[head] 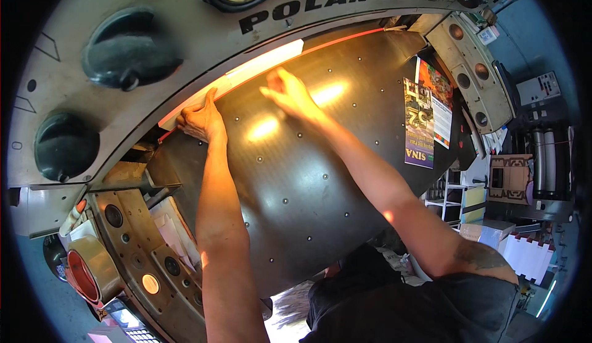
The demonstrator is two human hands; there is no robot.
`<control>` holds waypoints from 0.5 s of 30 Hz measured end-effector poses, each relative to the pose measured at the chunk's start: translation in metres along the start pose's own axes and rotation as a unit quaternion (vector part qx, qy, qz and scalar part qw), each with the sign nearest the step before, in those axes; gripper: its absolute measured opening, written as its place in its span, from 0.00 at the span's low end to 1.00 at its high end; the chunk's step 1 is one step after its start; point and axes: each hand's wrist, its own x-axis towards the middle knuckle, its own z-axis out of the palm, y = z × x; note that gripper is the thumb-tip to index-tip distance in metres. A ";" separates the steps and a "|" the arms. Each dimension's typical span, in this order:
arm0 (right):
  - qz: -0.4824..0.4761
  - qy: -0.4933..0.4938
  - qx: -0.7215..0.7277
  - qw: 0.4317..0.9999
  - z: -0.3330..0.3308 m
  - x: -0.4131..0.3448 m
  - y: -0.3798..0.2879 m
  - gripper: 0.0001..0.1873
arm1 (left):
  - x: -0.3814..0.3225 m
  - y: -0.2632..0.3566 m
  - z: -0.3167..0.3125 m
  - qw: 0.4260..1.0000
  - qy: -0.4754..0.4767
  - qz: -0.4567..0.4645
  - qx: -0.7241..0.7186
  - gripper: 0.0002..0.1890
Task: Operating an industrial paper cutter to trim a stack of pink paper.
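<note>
A Polar paper guillotine's dark metal table (296, 195) lies before me, dotted with small round studs. Along its far edge, under the machine head, lies a brightly lit pale stack or strip of paper (273, 58), with a red line beside it. My left hand (201, 118) rests against the strip's left end, thumb up and fingers bent; whether it grips the strip is hard to tell. My right hand (286, 91) hovers over the table just nearer than the strip, fingers partly curled and slightly blurred, with nothing visible in it.
Printed leaflets (419, 123) lie at the table's right side. The machine head (185, 33) with large dark knobs overhangs the far edge. A roll of brown tape (95, 269) sits at lower left, beside the left side table (138, 250). Cardboard boxes (488, 232) stand at right.
</note>
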 end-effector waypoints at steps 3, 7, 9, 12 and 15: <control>-0.034 0.004 0.121 0.992 -0.014 -0.149 -0.011 0.09 | 0.019 -0.032 -0.019 1.000 0.012 -0.018 0.018 0.32; 0.153 0.266 0.090 0.947 -0.116 -0.377 0.027 0.07 | 0.004 -0.003 -0.008 1.000 0.027 0.001 0.007 0.30; 0.452 0.416 0.122 0.779 -0.176 -0.431 0.065 0.10 | 0.006 -0.004 -0.010 1.000 0.001 0.019 -0.005 0.30; 0.534 0.387 0.450 0.602 -0.231 -0.449 0.148 0.19 | 0.002 0.000 -0.003 1.000 0.017 -0.014 -0.005 0.29; 0.459 0.355 0.537 0.613 -0.230 -0.415 0.181 0.21 | -0.002 0.004 -0.001 0.999 0.021 -0.039 0.002 0.30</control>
